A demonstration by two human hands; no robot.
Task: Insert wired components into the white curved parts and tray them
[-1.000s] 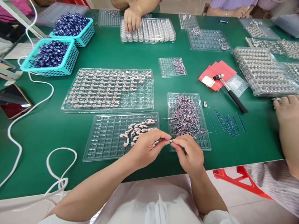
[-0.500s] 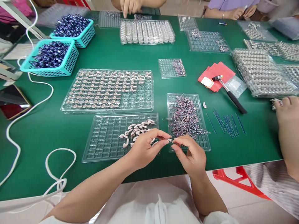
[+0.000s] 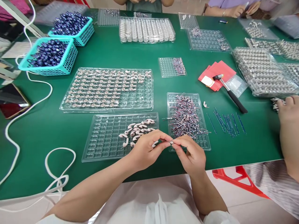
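My left hand is closed in a pinch on a small white earbud shell, mostly covered by the fingertips. My right hand pinches at the shell's other end, its fingertips meeting the left ones; what lies between them is too small to make out. Under the left hand, a clear tray carries loose white earbud shells on its right side. Just beyond the right hand, a tangled pile of small wired parts fills another clear tray.
A larger tray holds rows of earbud pieces. Nearby are blue thin rods, a hammer, red packets and turquoise baskets. A white cable runs down the left. A co-worker's hand is at the right.
My fingertips have drawn closer together around the small shell, which shows less than before. A co-worker's hand across the table has pulled back from the stacked trays.
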